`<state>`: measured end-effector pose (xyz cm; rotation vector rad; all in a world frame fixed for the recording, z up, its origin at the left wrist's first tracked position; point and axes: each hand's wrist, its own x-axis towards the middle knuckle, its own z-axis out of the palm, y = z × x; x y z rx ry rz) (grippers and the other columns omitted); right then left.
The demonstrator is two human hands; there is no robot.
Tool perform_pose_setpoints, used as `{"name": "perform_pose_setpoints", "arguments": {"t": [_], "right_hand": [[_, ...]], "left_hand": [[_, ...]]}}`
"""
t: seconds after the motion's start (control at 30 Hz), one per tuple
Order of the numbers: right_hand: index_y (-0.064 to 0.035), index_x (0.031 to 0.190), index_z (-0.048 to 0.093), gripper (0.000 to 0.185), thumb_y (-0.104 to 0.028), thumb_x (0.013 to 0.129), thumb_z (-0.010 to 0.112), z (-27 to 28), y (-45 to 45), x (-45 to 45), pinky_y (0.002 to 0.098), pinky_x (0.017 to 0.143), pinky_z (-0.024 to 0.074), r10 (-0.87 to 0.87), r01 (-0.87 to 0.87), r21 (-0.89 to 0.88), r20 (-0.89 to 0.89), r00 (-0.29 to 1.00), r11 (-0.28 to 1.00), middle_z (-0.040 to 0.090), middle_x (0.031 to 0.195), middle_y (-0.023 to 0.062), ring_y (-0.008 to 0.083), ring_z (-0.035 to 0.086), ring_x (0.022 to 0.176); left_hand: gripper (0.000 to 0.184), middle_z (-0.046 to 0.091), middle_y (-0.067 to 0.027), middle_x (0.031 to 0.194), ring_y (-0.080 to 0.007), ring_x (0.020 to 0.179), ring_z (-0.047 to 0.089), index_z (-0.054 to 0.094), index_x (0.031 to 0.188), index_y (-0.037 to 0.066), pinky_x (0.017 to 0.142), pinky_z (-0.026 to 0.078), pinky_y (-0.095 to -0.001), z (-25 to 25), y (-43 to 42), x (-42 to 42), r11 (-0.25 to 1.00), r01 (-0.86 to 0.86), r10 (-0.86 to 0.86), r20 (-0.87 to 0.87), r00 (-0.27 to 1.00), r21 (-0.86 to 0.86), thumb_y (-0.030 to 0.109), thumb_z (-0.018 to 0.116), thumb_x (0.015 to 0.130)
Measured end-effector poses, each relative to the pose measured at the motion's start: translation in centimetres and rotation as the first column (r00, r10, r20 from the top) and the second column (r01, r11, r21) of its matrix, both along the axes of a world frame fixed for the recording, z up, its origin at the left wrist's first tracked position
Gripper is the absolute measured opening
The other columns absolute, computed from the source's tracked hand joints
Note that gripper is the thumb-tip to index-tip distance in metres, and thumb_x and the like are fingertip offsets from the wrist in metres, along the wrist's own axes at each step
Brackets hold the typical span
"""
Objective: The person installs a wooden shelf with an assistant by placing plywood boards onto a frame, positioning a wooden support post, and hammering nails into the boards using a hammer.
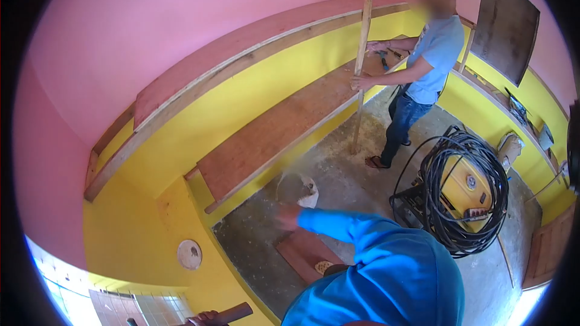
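Note:
My right hand (288, 217), at the end of a blue sleeve (362, 235), stretches out over the floor. It is smeared by motion and its fingers cannot be made out. Just beyond it is a blurred pale round object (307, 194), perhaps a bucket; whether the hand touches it is unclear. Below lies a reddish-brown board (302, 253), with part of a sandalled foot (323, 267) on it. At the bottom left edge, my left hand (205, 318) is closed around a dark brown bar (235, 313), mostly cut off by the frame.
A co-worker (438, 54) holds a wooden strip (361, 54) upright beside the lower shelf (278, 127), where hand tools lie. A long upper shelf (241, 54) runs along the wall. Black hose (432, 205) is coiled around a yellow machine (462, 190) on the right.

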<state>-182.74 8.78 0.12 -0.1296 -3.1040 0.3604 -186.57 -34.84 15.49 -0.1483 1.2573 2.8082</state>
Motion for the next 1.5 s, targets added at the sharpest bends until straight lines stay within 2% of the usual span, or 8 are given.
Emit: {"name": "perform_pose_setpoints", "arguments": {"t": [0.07,0.17,0.27,0.33,0.4,0.83,1.17,1.5], "right_hand": [[-0.0122,0.115,0.061,0.045,-0.043,0.084,0.050,-5.9,-1.2,11.4,0.0475,0.093,0.0410,-0.040,0.117,-0.061,0.703,0.710,0.991,0.061,0.112,0.0154,0.0340,0.055,0.107],[-0.0120,0.115,0.061,0.048,-0.047,0.084,0.048,-11.3,-3.0,31.1,0.0436,0.095,0.0406,-0.275,0.495,-0.028,0.802,0.529,0.869,0.060,0.115,0.0157,0.0348,0.055,0.108],[-0.0103,0.114,0.062,0.049,-0.047,0.084,0.047,-12.3,-5.4,43.9,0.0436,0.095,0.0408,-0.335,0.679,0.082,0.908,0.251,0.729,0.059,0.116,0.0162,0.0348,0.055,0.108],[-0.0092,0.113,0.062,0.050,-0.048,0.085,0.047,-12.4,-7.7,48.7,0.0436,0.095,0.0408,-0.318,0.758,0.119,0.940,0.121,0.641,0.059,0.117,0.0166,0.0347,0.055,0.108],[-0.0080,0.112,0.062,0.051,-0.048,0.085,0.046,-13.5,-9.0,51.3,0.0436,0.095,0.0409,-0.287,0.801,0.127,0.956,0.058,0.585,0.058,0.117,0.0169,0.0347,0.055,0.108],[-0.0128,0.096,0.069,0.040,-0.046,0.076,0.058,-11.8,-5.0,35.5,0.0414,0.086,0.0469,-0.475,0.692,-0.466,0.507,0.720,0.551,0.065,0.104,0.0152,0.0346,0.061,0.094],[-0.0080,0.098,0.068,0.047,-0.049,0.079,0.056,-14.2,14.3,46.4,0.0442,0.085,0.0465,-0.243,0.542,-0.097,0.818,0.521,0.835,0.065,0.103,0.0159,0.0359,0.060,0.095],[-0.0089,0.098,0.068,0.046,-0.048,0.077,0.059,-15.8,25.4,48.7,0.0419,0.088,0.0464,-0.629,0.919,-0.148,0.688,0.361,0.366,0.065,0.102,0.0166,0.0351,0.060,0.099]], "left_hand": [[0.043,0.043,-0.0051,0.062,-0.0152,0.054,0.045,0.041,0.084,0.004,0.048,0.040,-0.0292,0.3,-1.1,0.9,0.987,0.042,-0.038,0.026,0.999,-0.153,0.043,0.058,0.086],[0.050,0.057,-0.0120,0.071,-0.0164,0.063,0.053,0.043,0.083,0.003,0.054,0.042,-0.0257,1.3,-0.2,5.4,0.746,-0.071,-0.077,-0.192,0.978,-0.662,0.051,0.059,0.083],[0.026,0.049,-0.0024,0.054,-0.0092,0.044,0.045,0.053,0.096,0.001,0.042,0.037,-0.0234,-4.0,-1.5,6.5,0.872,-0.079,-0.215,-0.525,0.824,-0.483,0.027,0.050,0.093],[0.039,0.045,-0.0024,0.046,-0.0107,0.043,0.047,0.047,0.057,0.006,0.043,0.036,-0.0243,-4.2,-1.9,6.9,0.726,0.092,-0.246,-0.132,0.960,-0.682,0.025,0.052,0.091],[0.015,0.052,-0.0065,0.054,-0.0133,0.045,0.051,0.047,0.080,0.003,0.045,0.043,-0.0271,-4.1,0.0,8.1,0.671,0.246,-0.420,-0.085,0.904,-0.699,0.013,0.056,0.086],[0.031,0.054,-0.0052,0.058,-0.0132,0.050,0.055,0.049,0.081,0.004,0.048,0.046,-0.0274,-9.1,15.5,14.6,0.624,0.509,-0.660,-0.051,0.750,-0.593,0.026,0.070,0.082],[0.023,0.055,-0.0052,0.060,-0.0129,0.051,0.055,0.051,0.077,0.002,0.048,0.046,-0.0281,-10.9,32.9,15.2,0.560,0.576,-0.707,0.019,0.707,-0.595,0.018,0.066,0.084],[0.011,0.056,-0.0048,0.064,-0.0130,0.055,0.055,0.051,0.086,0.001,0.051,0.047,-0.0282,-11.8,48.5,15.3,0.279,0.774,-0.866,0.199,0.458,-0.569,0.009,0.060,0.084]]}}
